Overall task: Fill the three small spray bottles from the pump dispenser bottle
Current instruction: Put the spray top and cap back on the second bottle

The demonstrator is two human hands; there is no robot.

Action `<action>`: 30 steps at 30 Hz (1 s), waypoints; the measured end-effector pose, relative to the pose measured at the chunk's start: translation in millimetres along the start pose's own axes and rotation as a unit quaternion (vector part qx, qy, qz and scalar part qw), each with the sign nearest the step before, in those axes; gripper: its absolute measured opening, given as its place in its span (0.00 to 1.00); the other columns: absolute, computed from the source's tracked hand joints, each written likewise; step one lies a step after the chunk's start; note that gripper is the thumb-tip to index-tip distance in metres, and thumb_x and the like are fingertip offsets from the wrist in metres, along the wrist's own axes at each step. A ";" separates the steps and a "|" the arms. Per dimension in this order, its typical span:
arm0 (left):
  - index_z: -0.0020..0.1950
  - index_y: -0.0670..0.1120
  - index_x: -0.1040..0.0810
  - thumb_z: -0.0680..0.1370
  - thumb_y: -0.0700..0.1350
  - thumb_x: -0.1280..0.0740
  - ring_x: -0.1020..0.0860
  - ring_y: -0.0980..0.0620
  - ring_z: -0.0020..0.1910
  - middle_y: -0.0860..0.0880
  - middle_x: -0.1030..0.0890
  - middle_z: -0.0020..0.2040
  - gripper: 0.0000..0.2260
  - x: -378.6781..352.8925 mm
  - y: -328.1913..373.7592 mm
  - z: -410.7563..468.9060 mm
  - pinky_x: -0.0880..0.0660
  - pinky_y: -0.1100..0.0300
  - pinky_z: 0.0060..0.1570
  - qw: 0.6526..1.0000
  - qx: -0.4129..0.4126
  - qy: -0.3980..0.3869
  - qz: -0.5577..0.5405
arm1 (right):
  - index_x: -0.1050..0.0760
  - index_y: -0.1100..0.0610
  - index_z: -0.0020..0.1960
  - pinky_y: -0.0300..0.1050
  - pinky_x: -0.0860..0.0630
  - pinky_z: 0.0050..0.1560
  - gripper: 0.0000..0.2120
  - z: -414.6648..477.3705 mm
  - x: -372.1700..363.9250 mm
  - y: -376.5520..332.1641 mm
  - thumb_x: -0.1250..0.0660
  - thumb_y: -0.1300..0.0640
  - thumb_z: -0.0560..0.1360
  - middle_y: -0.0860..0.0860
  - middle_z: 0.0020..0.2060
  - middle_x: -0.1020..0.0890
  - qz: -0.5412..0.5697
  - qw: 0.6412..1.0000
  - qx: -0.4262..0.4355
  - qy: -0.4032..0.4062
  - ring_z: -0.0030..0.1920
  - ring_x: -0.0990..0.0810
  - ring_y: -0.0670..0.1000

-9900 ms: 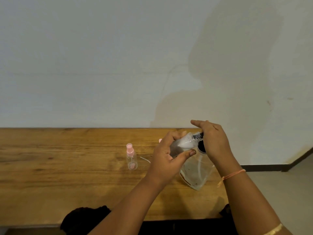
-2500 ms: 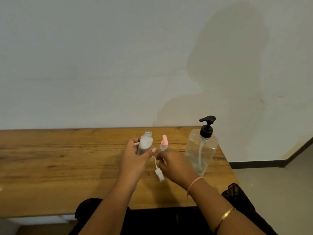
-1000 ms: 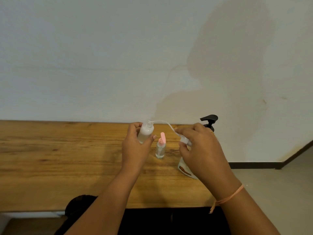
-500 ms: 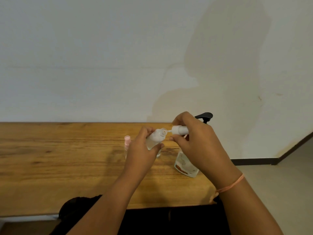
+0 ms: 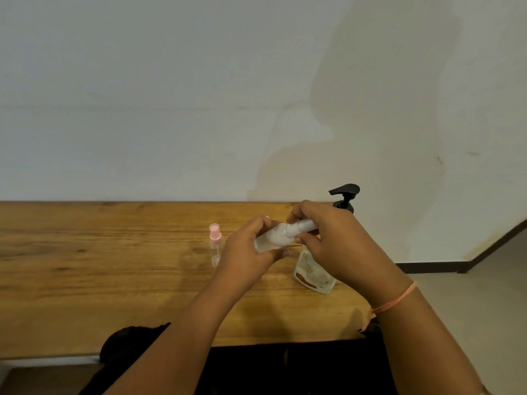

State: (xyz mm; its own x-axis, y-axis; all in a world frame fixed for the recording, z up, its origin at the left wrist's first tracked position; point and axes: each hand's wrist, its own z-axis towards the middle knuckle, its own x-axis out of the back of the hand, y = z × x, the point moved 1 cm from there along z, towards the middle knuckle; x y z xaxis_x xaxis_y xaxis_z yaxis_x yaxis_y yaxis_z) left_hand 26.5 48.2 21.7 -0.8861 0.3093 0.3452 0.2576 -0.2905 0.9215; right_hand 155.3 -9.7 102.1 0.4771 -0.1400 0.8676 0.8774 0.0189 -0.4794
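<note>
Left hand gripped small bottle body above table; right hand pinched spray cap at neck. Light, slick plastic, probably squeezable: hold mid-body, twist cap. Pump bottle stood behind.

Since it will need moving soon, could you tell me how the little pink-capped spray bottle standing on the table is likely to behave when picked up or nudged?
The spray bottle looks clear and apparently empty, so it is probably very light. It stands tall and narrow on the table, so a sideways nudge would likely tip it, and its round body might then roll. The smooth plastic may be slightly slippery.
</note>
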 end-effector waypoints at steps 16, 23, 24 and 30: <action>0.42 0.59 0.25 0.65 0.43 0.22 0.21 0.61 0.49 0.57 0.18 0.47 0.16 -2.5 3.0 -5.3 0.22 0.58 0.49 1.000 -0.010 0.020 0.003 | 0.25 0.56 0.46 0.44 0.25 0.41 0.13 0.9 -4.2 5.7 0.38 0.46 0.76 0.49 0.35 0.21 0.007 0.999 -0.039 -0.016 0.38 0.21 0.50; 0.43 0.53 0.24 0.65 0.43 0.22 0.21 0.62 0.47 0.57 0.18 0.44 0.14 -3.4 1.4 -3.7 0.23 0.61 0.47 0.999 0.016 0.009 -0.026 | 0.25 0.55 0.55 0.39 0.29 0.39 0.24 3.2 -14.0 5.7 0.45 0.37 0.75 0.47 0.41 0.22 0.053 0.997 -0.055 0.032 0.42 0.25 0.44; 0.44 0.51 0.23 0.65 0.42 0.22 0.21 0.64 0.46 0.57 0.18 0.44 0.14 -3.2 2.2 -3.1 0.24 0.66 0.46 0.999 0.021 0.001 -0.041 | 0.30 0.53 0.63 0.39 0.27 0.46 0.24 2.1 -15.1 6.8 0.45 0.38 0.75 0.46 0.50 0.23 0.086 0.995 -0.046 0.022 0.50 0.25 0.44; 0.46 0.45 0.22 0.65 0.38 0.22 0.19 0.55 0.47 0.52 0.16 0.44 0.14 -0.2 4.5 -0.8 0.21 0.61 0.47 0.991 0.056 -0.029 -0.116 | 0.33 0.50 0.66 0.30 0.24 0.43 0.18 -3.4 -18.4 6.1 0.44 0.65 0.80 0.48 0.61 0.24 0.420 0.907 -0.009 -0.019 0.56 0.24 0.39</action>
State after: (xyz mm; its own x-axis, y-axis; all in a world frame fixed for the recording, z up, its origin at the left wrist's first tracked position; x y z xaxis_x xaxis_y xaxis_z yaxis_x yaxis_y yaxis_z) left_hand 27.5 46.1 25.7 -0.9036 0.4086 0.1285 0.0937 -0.1044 0.9901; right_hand 151.7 -10.4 82.8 0.9787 -0.0502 0.1993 0.2031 0.0870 -0.9753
